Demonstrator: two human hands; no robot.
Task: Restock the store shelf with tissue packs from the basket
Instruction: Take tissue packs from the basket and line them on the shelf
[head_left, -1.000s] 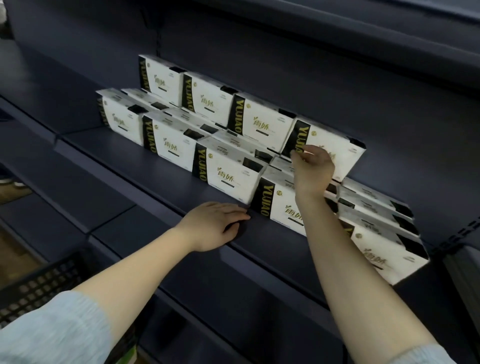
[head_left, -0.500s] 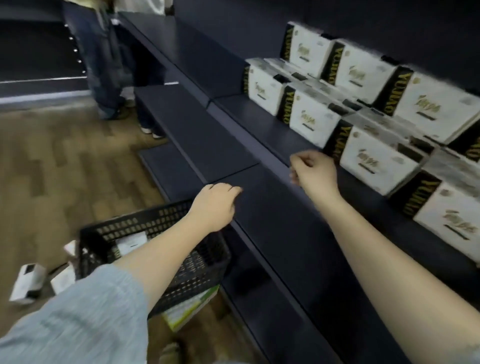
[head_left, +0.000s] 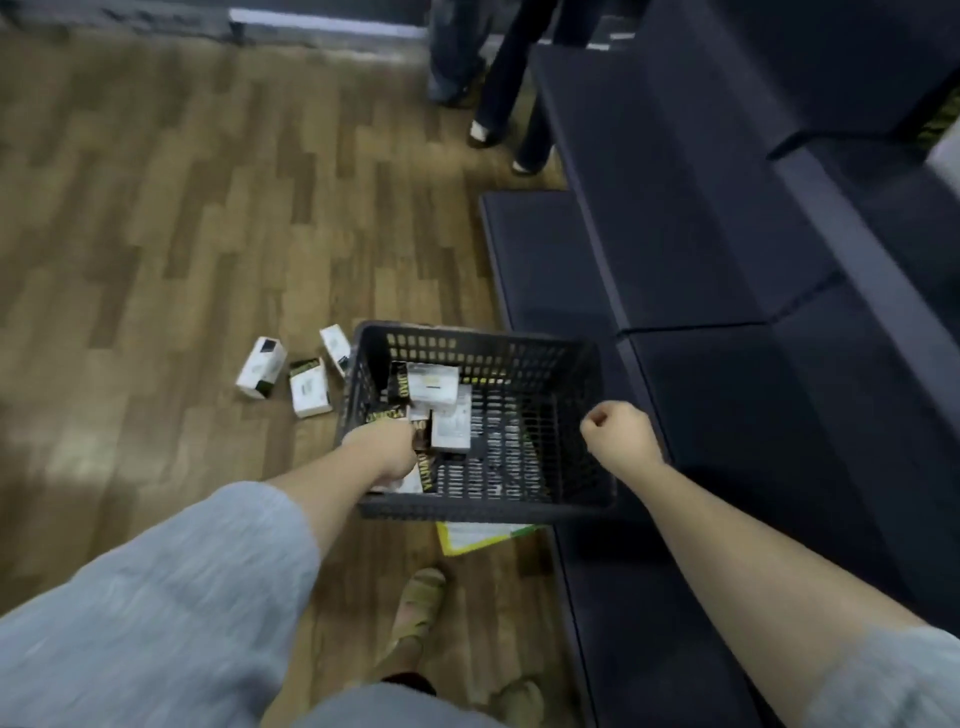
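Left hand (head_left: 382, 452) down in basket (head_left: 483, 509) at near-left corner, right on tissue packs (head_left: 434, 387); whether fingers have one yet, can't tell, too blurry. Rest of packs lie just beyond it, mixed angles. Right hand (head_left: 618, 434) curled into empty fist above right rim, farther off. Left looks like obvious picker.
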